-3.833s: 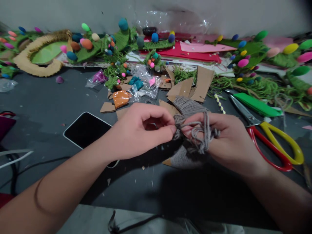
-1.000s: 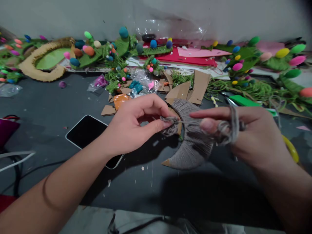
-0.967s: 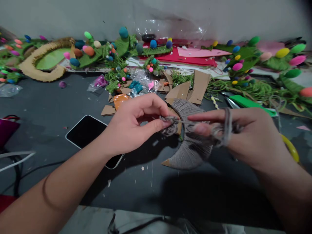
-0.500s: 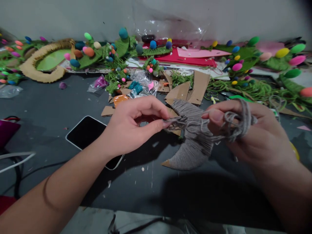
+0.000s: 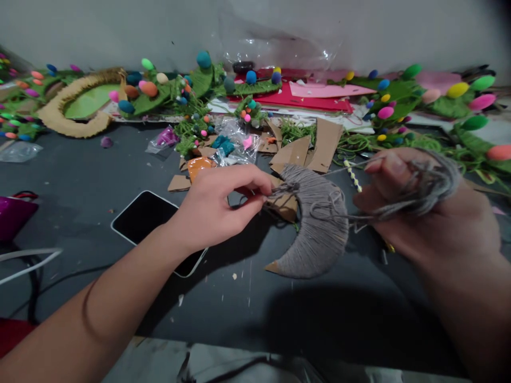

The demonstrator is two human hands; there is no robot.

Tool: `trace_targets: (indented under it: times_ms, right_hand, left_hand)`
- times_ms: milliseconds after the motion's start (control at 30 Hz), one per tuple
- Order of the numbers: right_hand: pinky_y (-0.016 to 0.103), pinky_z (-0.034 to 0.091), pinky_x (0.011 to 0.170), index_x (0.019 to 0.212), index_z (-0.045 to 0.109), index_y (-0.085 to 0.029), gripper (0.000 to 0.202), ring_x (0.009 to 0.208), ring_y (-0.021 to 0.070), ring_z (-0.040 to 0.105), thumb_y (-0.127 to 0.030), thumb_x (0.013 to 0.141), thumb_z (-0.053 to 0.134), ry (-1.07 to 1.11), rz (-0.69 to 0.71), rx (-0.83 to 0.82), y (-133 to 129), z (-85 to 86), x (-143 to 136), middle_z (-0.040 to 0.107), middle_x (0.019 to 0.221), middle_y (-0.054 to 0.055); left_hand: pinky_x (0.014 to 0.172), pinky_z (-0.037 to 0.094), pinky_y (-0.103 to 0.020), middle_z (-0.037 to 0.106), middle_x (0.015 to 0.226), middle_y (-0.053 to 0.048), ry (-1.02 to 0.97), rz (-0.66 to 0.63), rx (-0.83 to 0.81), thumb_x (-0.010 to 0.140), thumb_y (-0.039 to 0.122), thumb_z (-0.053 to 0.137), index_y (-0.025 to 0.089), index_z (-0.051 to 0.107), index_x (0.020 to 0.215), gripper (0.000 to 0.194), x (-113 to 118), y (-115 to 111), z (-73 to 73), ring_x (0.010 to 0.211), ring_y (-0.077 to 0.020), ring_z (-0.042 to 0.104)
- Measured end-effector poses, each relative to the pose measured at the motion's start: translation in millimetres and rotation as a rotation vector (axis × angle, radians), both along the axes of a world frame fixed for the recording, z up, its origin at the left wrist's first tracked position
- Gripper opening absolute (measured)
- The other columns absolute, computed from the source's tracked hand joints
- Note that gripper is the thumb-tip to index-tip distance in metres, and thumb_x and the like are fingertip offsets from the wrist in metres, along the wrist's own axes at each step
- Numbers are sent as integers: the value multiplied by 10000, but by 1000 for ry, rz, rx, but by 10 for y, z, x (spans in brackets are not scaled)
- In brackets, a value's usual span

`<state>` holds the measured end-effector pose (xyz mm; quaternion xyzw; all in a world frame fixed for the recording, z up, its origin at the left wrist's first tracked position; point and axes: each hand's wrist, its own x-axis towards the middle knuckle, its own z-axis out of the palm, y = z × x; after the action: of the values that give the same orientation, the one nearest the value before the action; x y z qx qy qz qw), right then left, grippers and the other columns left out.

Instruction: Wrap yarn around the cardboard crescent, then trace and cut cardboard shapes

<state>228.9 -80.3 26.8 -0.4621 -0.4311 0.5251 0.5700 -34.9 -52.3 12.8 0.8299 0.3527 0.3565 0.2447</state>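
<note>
Farther right than before, the right hand (image 5: 431, 207) pulls gray yarn (image 5: 433, 183) outward, fingers closed on its bunched loops. I see the left hand's (image 5: 223, 207) fingers pinching yarn above the desk (image 5: 223, 303); the wrapped crescent (image 5: 323, 229) lies between its front edge and the cardboard scraps (image 5: 327, 143).

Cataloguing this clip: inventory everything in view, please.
Yarn: one tangle, grey, centre to right
Wrapped crescent: one, grey, centre
Phone: one, black, centre left
Spotted stick: one, yellowish, centre right
Cardboard: several, brown, behind crescent
Plastic bags: several, clear, left and centre
Padded curve: one, tan, back left
Balls: many, mixed colours, along back
Leaves: many, green, along back
Sheets: several, red and pink, back
Cables: several, black and white, left
Shiny object: one, purple, left edge
Table: one, dark grey, beneath
Wall: one, grey, back
Left hand: one, centre, pinching yarn
Right hand: one, right, gripping yarn
</note>
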Motion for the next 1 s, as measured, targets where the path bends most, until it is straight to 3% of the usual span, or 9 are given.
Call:
trace_targets:
  times_ms: [67, 167, 233, 300, 367, 500, 733, 900, 1000]
  right_hand:
    - [255, 243, 398, 729, 803, -221, 128, 399, 65, 301, -327, 748, 873, -18, -12, -3, 4, -13, -3, 380, 460, -61]
    - [238, 311, 427, 753, 819, -225, 116, 448, 74, 409, -327, 754, 874, -55, -15, -30, -14, -46, -27, 510, 534, -33]
    - [237, 401, 480, 775, 826, -236, 97, 512, 94, 519, -327, 781, 859, -81, 26, -42, -43, -57, -61, 624, 618, -9]
    - [236, 483, 565, 792, 828, -254, 72, 597, 109, 608, -321, 804, 850, -154, 87, -22, -79, -46, -109, 712, 725, -3]
    - [213, 514, 618, 796, 823, -269, 63, 647, 103, 641, -322, 826, 841, -246, 158, 8, -112, -18, -165, 741, 775, -18]
    - [180, 534, 620, 796, 813, -275, 68, 676, 100, 670, -319, 848, 822, -314, 268, 41, -146, 40, -272, 758, 799, -31]
    - [141, 522, 594, 811, 819, -279, 69, 656, 77, 664, -279, 876, 798, -378, 326, 116, -170, 74, -315, 758, 766, -50]
    - [177, 495, 501, 857, 832, -320, 62, 552, 65, 581, -373, 831, 853, -154, 93, 127, -182, 55, -184, 708, 745, -42]
    - [197, 448, 462, 839, 821, -295, 80, 511, 45, 497, -368, 839, 852, -68, 37, 117, -136, 41, -68, 638, 725, -30]
  left_hand:
    - [790, 569, -310, 747, 931, 3, 36, -15, -10, 801, 85, 620, 244, 625, 844, 164, -7, 7, 4, 842, -169, 699]
    - [949, 571, -388, 711, 1176, -65, 42, -69, -111, 767, 74, 607, 231, 595, 933, 229, -11, -9, 15, 1150, -251, 673]
    - [1092, 526, -446, 614, 1409, -111, -27, -129, -177, 782, 81, 622, 228, 588, 1118, 369, 0, -45, 28, 1371, -299, 557]
    - [1196, 455, -454, 528, 1536, -112, -96, -173, -198, 844, 126, 670, 238, 541, 1336, 521, 27, -95, 41, 1453, -297, 485]
    - [1210, 445, -409, 563, 1522, -81, -104, -178, -204, 909, 211, 715, 260, 507, 1448, 580, 64, -142, 43, 1407, -264, 542]
    - [1082, 523, -323, 687, 1384, -35, -54, -172, -203, 954, 338, 724, 278, 590, 1404, 474, 138, -185, 6, 1218, -211, 678]
    - [870, 514, -269, 748, 1015, -48, 43, -245, -82, 998, 245, 631, 160, 746, 1024, 146, 167, -131, -45, 968, -174, 668]
    - [789, 491, -224, 760, 922, -21, 65, -191, -61, 1019, 235, 613, 150, 761, 982, 175, 146, -83, -93, 852, -126, 675]
    - [722, 466, -221, 728, 818, 7, 84, -141, -95, 1053, 285, 565, 159, 745, 909, 263, 141, -77, -89, 751, -100, 642]
